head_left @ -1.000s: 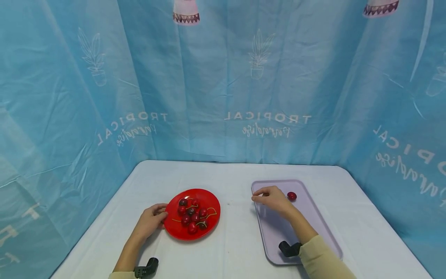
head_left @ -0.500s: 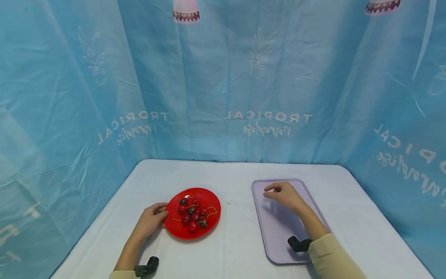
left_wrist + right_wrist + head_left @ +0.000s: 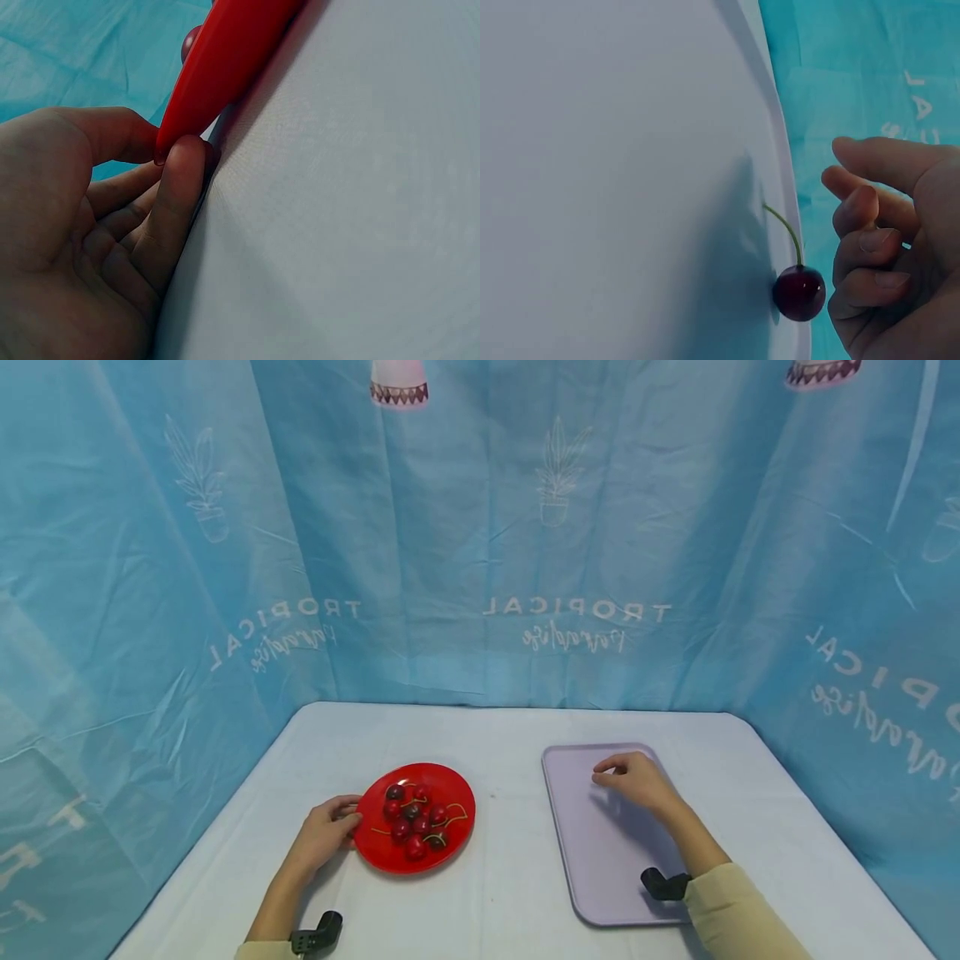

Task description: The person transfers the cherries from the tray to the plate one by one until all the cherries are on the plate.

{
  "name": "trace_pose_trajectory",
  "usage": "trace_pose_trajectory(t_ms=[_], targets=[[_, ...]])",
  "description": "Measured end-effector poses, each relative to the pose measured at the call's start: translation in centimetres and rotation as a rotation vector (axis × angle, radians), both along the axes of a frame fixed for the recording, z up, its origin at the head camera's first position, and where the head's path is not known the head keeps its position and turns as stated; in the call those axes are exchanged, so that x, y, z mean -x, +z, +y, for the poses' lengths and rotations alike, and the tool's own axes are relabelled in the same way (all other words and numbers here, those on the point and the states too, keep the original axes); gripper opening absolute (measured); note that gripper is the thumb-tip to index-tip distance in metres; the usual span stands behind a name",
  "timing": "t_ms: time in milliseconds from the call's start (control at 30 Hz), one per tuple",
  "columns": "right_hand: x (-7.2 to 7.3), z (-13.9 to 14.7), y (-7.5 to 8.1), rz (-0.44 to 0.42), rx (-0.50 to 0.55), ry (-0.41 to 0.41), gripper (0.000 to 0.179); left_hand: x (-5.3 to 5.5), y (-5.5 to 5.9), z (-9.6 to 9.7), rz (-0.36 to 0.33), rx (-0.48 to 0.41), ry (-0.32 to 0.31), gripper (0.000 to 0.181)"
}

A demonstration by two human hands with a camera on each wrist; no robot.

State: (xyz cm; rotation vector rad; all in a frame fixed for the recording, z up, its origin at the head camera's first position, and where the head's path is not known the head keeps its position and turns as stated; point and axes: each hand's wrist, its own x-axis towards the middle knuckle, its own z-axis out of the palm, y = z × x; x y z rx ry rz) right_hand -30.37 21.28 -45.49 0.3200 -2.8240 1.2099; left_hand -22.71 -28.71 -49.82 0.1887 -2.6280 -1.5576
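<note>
My left hand pinches the left rim of a red plate, thumb on top and fingers beneath, as the left wrist view shows. Several dark red cherries, some with green stems, lie on that plate. Over the far part of a pale purple tray is my right hand, holding nothing. Its thumb and index finger stand apart while the other fingers bend loosely. The right wrist view shows one cherry with a curved stem on the tray beside these fingers; in the head view the hand hides it.
A white table bears both plate and tray, with a gap of white surface between them. Blue printed curtains hang behind and on both sides. Each wrist carries a small black camera.
My right hand has moved right over the tray, from its left edge toward the cherry, which the hand now covers in the head view. The left hand and plate have stayed put.
</note>
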Motion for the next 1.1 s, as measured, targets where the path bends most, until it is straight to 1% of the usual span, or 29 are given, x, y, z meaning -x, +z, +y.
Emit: trace_pose_trajectory(t_ms=[100, 333, 533, 700, 800, 900, 1100], targets=[[0.1, 0.4, 0.0, 0.018, -0.04, -0.019, 0.021, 0.1, 0.0, 0.0, 0.002, 0.006, -0.001, 0.04], [0.3, 1.3, -0.6, 0.052, -0.122, -0.104, 0.021, 0.1, 0.0, 0.1, -0.005, 0.004, 0.007, 0.04], [0.4, 1.8, -1.0, 0.064, -0.188, -0.099, 0.016, 0.0, 0.1, 0.1, -0.006, 0.014, 0.007, 0.04], [0.3, 1.9, -1.2, 0.066, -0.238, -0.117, 0.013, -0.2, 0.5, 0.3, -0.002, 0.016, 0.007, 0.04], [0.1, 1.8, -1.4, 0.088, -0.249, -0.122, 0.011, -0.2, 0.5, 0.3, -0.006, 0.008, 0.005, 0.04], [-0.1, 1.7, -1.7, 0.112, -0.256, -0.125, 0.01, -0.1, 0.4, 0.2, -0.006, 0.0, 0.005, 0.04], [0.0, 1.6, -1.7, 0.124, -0.244, -0.132, 0.01, 0.0, 0.3, 0.2, -0.005, -0.005, 0.007, 0.041]])
